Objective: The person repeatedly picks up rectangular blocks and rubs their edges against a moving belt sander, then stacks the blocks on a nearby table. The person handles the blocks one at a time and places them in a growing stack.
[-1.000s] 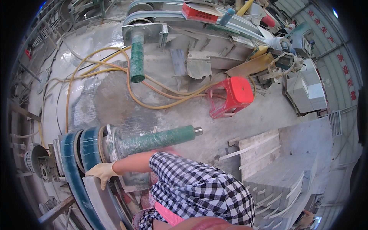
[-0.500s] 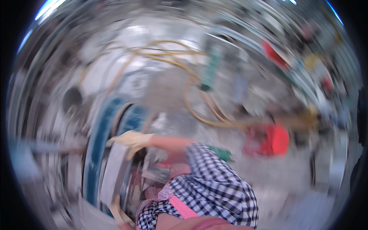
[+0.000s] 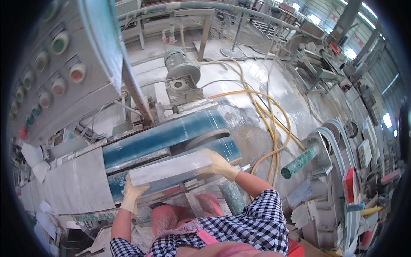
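Observation:
A long pale grey-white block [image 3: 170, 166], possibly a stack of slabs, lies across between my hands. Thin cream gloves cover both of them. My left hand [image 3: 133, 192] is closed on the block's left end, thumb toward its near lower edge. Round the right end, the fingers of my right hand [image 3: 218, 165] are wrapped. Behind and partly under the block run two blue conveyor belts [image 3: 167, 133]; whether the block touches the nearer one I cannot tell.
A control panel [image 3: 51, 77] with several coloured buttons looms at upper left. Beyond the belts stands a motor [image 3: 182, 68]. Yellow hoses [image 3: 274, 120] snake over the floor to the right, near a green roller [image 3: 299, 162]. A grey sheet [image 3: 72, 182] covers the belts' left part.
My view has swung left, bringing the belts to the middle and the control panel in at upper left. Both hands still hold the block, now lying crosswise in view. The blur is gone.

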The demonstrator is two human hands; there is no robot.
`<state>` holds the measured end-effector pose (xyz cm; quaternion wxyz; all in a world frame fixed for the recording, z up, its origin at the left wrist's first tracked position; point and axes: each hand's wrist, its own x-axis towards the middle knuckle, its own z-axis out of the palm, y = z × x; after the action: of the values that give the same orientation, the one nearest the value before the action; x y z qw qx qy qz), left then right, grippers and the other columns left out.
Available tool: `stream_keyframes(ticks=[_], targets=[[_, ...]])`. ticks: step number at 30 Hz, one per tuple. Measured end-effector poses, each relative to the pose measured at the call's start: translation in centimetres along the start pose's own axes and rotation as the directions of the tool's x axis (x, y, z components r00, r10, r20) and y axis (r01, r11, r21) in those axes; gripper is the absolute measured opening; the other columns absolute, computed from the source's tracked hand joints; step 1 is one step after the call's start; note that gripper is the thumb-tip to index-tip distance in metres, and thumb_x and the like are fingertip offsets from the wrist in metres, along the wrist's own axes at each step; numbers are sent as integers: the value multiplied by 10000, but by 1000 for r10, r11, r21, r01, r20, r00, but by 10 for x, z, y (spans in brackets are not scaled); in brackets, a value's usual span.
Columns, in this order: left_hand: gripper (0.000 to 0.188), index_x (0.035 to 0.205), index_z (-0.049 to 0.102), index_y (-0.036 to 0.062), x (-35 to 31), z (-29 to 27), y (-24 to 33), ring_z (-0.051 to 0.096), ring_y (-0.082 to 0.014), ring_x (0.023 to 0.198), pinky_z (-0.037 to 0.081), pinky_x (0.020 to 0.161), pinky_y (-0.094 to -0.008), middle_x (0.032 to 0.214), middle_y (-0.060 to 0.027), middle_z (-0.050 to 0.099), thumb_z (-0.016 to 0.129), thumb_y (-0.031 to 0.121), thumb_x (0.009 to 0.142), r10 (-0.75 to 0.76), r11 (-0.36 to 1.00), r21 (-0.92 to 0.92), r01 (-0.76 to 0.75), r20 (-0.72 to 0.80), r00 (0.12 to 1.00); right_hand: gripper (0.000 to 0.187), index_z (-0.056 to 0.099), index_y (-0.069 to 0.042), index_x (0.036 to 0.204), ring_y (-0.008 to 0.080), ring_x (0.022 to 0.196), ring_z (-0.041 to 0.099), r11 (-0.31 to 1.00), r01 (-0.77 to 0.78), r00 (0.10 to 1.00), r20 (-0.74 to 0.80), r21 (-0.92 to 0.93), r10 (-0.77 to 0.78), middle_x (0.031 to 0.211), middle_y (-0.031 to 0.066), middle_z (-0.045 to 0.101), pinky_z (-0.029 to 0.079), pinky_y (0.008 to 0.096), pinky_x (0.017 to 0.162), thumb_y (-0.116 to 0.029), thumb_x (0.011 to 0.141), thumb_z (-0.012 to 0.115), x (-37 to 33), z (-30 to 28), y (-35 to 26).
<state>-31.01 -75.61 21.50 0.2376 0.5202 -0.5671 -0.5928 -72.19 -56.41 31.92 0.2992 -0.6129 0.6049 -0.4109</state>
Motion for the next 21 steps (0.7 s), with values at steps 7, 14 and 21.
stream_keyframes(ticks=[7, 14, 21], targets=[[731, 1263, 643, 7, -34, 6, 118, 630, -318, 1166, 501, 995, -379, 1178, -206, 695, 926, 274, 644, 361, 812, 283, -511, 444, 820, 653, 545, 26, 1339, 263, 1186, 623, 752, -447, 891, 319, 484, 324, 1273, 142, 655, 492, 366, 1010, -214, 802, 828, -8, -26, -46], [811, 1399, 547, 30, -265, 5, 78, 449, -310, 1379, 370, 1117, -389, 1451, -219, 491, 795, 491, 780, 18, 999, 35, -20, 46, 999, 570, 513, 56, 1385, 328, 1226, 563, 880, -382, 900, 329, 283, 285, 1340, 216, 580, 445, 446, 1054, -345, 985, 573, -48, 19, -109], [867, 1398, 523, -42, -485, 92, -33, 503, -323, 1329, 387, 1108, -405, 1401, -233, 553, 860, 385, 723, -246, 884, -448, -131, -686, 685, 604, 432, 61, 1435, 272, 1179, 585, 946, -325, 445, 885, 13, 141, 1340, 168, 574, 450, 396, 1038, -348, 1010, 564, -45, 138, -178]])
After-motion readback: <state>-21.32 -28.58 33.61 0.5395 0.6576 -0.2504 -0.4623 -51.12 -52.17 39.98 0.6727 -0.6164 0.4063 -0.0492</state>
